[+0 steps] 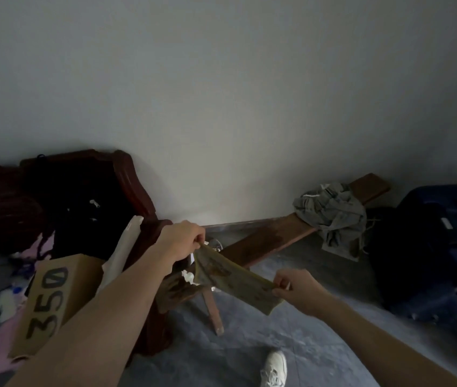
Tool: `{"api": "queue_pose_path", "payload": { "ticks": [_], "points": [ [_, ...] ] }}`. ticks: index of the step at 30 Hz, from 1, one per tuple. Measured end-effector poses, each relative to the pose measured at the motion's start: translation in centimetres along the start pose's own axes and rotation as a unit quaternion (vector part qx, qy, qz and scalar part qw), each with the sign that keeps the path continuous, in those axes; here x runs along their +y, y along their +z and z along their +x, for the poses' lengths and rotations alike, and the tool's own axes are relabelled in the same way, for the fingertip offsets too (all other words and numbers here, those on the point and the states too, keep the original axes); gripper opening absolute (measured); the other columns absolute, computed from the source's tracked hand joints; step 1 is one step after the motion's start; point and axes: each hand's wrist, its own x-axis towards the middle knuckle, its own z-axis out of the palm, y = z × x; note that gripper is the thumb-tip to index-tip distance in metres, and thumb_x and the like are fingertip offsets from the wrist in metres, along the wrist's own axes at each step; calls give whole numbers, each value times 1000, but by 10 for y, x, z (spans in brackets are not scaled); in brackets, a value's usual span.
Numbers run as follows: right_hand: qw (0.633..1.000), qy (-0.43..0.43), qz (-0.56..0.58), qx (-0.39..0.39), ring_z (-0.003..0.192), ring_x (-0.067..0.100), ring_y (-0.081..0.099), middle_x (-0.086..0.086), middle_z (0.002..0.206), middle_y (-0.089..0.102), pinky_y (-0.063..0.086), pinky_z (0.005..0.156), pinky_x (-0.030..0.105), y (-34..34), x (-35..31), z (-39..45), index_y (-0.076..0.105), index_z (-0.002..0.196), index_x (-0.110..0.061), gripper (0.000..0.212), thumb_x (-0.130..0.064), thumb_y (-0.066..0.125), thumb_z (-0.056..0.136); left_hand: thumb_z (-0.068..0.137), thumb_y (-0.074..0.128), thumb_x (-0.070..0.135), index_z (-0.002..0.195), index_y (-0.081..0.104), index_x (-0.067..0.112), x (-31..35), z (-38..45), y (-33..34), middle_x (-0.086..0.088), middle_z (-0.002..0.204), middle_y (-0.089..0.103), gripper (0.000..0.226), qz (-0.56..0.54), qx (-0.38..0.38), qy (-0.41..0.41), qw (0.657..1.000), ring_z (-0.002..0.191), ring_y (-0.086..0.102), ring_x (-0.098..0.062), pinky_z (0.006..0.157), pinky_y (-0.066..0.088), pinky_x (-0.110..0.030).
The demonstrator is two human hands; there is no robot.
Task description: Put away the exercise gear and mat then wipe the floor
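A stained yellowish-green cloth (233, 276) hangs stretched in the air between my two hands. My left hand (181, 240) pinches its upper left end, and my right hand (297, 289) pinches its lower right end. The cloth is above a small worn wooden stool (191, 294) with a bit of white paper on it. Grey tiled floor (291, 339) lies below. No mat or exercise gear is plainly seen.
A brown shoebox marked 350 (51, 300) sits at the left by a dark red wooden bed frame (126, 180). A wooden plank (275, 236) with crumpled grey clothes (333, 216) lies along the wall. A dark blue bag (434, 244) is at right. A white shoe (275, 367) is on my foot.
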Motion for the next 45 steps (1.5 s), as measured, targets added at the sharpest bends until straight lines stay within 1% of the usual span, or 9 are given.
{"api": "queue_pose_path", "payload": {
  "ticks": [5, 9, 13, 18, 25, 31, 37, 41, 45],
  "points": [
    [999, 37, 32, 1, 75, 7, 54, -13, 74, 55, 47, 72, 27, 3, -11, 69, 49, 66, -38, 27, -27, 66, 84, 91, 60, 24, 90, 65, 31, -30, 79, 6, 11, 92, 64, 8, -4, -6, -3, 1000, 89, 61, -13, 68, 37, -27],
    [995, 80, 59, 15, 75, 11, 60, -8, 81, 64, 52, 70, 32, 15, -13, 115, 60, 78, -29, 7, -32, 63, 83, 88, 61, 23, 87, 63, 32, -61, 131, 23, 11, 90, 64, 10, -4, -27, -8, 1000, 86, 61, -14, 68, 43, -29],
    [995, 74, 73, -7, 73, 5, 59, -9, 79, 62, 53, 71, 26, 36, -14, 157, 59, 79, -28, 7, -27, 59, 86, 88, 61, 22, 86, 64, 31, -85, 181, 41, 11, 87, 62, 10, 13, -53, 24, 998, 84, 60, -12, 67, 41, -27],
    [987, 111, 119, -11, 77, 7, 61, -10, 82, 64, 55, 77, 35, 56, -13, 199, 60, 89, -25, 12, -35, 57, 83, 88, 61, 22, 85, 62, 33, -105, 257, 66, 10, 85, 62, 11, 25, -92, 64, 993, 83, 61, -14, 72, 47, -31],
    [960, 240, 121, 76, 72, 4, 60, -13, 82, 63, 55, 69, 26, 62, 69, 258, 61, 87, -32, 3, -33, 61, 89, 89, 58, 19, 86, 60, 32, -55, 385, 144, 9, 88, 60, 13, 29, -76, 162, 983, 88, 59, -16, 66, 35, -29],
    [931, 326, 93, 133, 69, 5, 55, -11, 80, 59, 47, 58, 25, 74, 156, 286, 55, 77, -31, 14, -32, 59, 90, 91, 59, 22, 90, 62, 28, 1, 446, 220, 5, 89, 62, 7, 9, -65, 227, 972, 82, 58, -14, 60, 31, -25],
    [952, 228, 6, 202, 71, 7, 48, -10, 86, 49, 48, 55, 25, 120, 145, 280, 54, 86, -25, 7, -27, 59, 90, 91, 59, 19, 95, 61, 24, -16, 448, 246, 9, 100, 56, 7, 6, -36, 316, 948, 95, 51, -10, 62, 29, -22],
    [969, 148, -16, 197, 63, 10, 52, -8, 79, 53, 46, 44, 25, 158, 111, 276, 52, 84, -24, 15, -24, 65, 77, 90, 61, 14, 93, 60, 22, -61, 426, 250, 11, 101, 54, 9, 13, -41, 360, 932, 88, 53, -8, 57, 35, -16],
    [980, 120, 6, 157, 65, 10, 58, -12, 85, 52, 47, 47, 23, 188, 89, 277, 48, 84, -30, 20, -26, 60, 69, 90, 59, 16, 96, 54, 29, -109, 399, 274, 11, 109, 52, 15, 102, -128, 336, 927, 101, 51, -11, 57, 37, -22]
  ]
}}
